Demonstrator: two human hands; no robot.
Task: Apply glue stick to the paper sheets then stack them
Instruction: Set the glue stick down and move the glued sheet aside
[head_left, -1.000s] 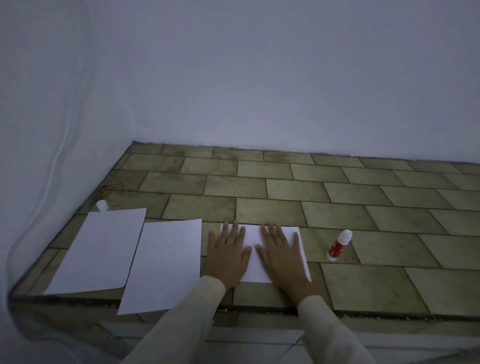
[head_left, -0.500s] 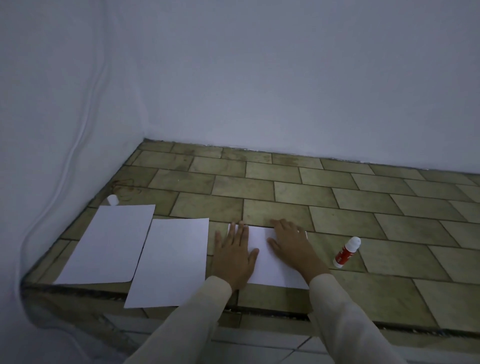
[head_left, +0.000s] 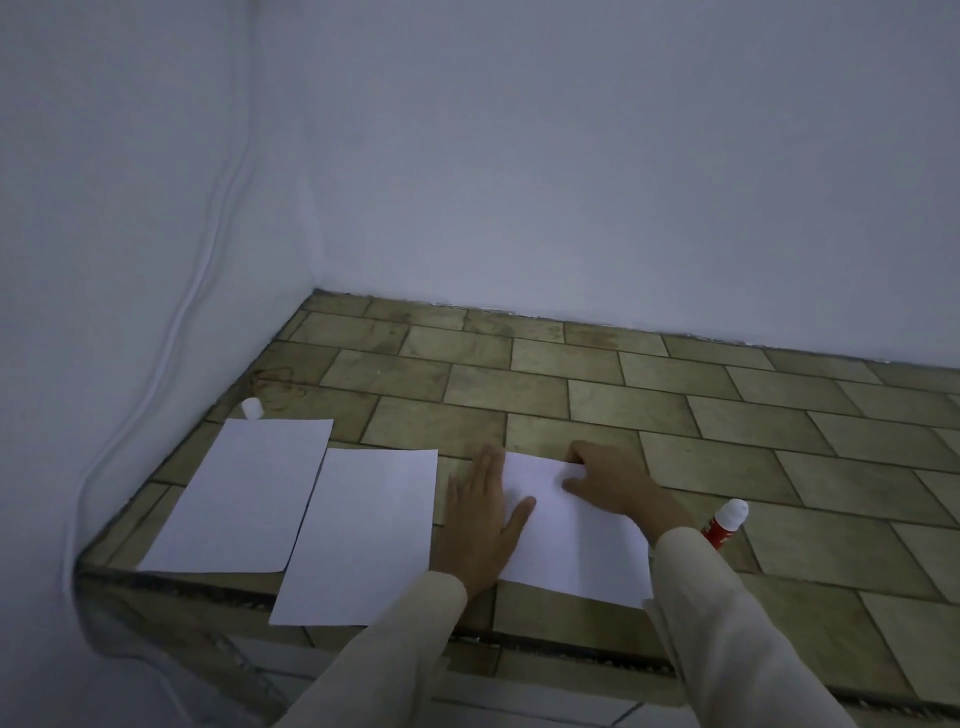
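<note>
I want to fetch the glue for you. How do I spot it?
Find the tiled counter by the white wall. Just right of the rightmost paper sheet, beside the right sleeve, is the glue stick: the only red thing, white-capped.

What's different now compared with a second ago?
The right hand, flat on the right sheet before, slid to its far edge and now curls its fingers over it. The left hand stays flat at that sheet's left edge. The left sheet, middle sheet, glue stick and white cap haven't moved.

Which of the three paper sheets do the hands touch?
The rightmost sheet: left hand and right hand touch it; middle sheet and leftmost sheet lie untouched.
</note>
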